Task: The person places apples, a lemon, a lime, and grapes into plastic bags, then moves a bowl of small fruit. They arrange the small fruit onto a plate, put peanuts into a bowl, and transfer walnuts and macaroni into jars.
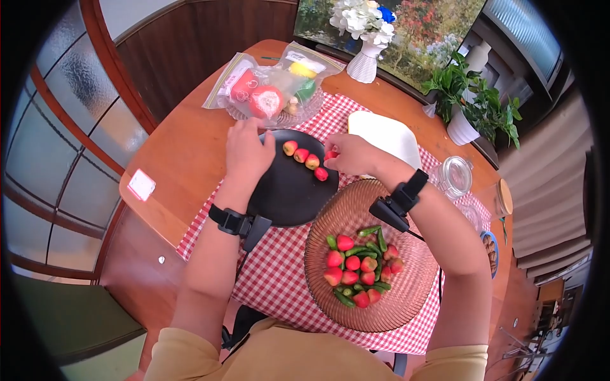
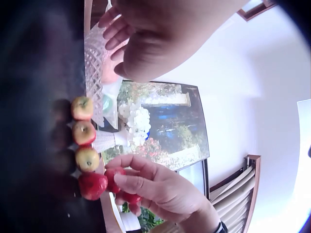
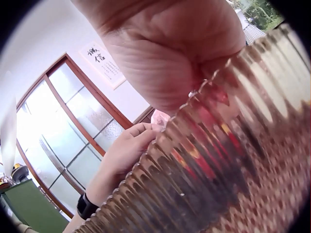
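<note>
My right hand (image 1: 353, 154) pinches a small red fruit (image 2: 115, 179) at the right edge of a black plate (image 1: 279, 200). More red shows under its fingers in the left wrist view. On the plate, three small red-and-yellow apples (image 1: 300, 155) and one redder fruit (image 1: 321, 174) form a slanting row. My left hand (image 1: 246, 149) is at the plate's far left rim, fingers loosely extended, holding nothing. Nearer me, a ribbed amber glass bowl (image 1: 416, 289) contains several small red fruits (image 1: 367, 278) and slim green vegetables (image 1: 345, 299).
Behind the plate, zip bags (image 1: 222, 86) of toy-like produce sit on a cut-glass dish (image 1: 305, 114). A white tray (image 1: 387, 133) lies beyond my right hand. To the right are glass jars (image 1: 454, 176); a flower vase (image 1: 363, 62) stands at the back by a screen.
</note>
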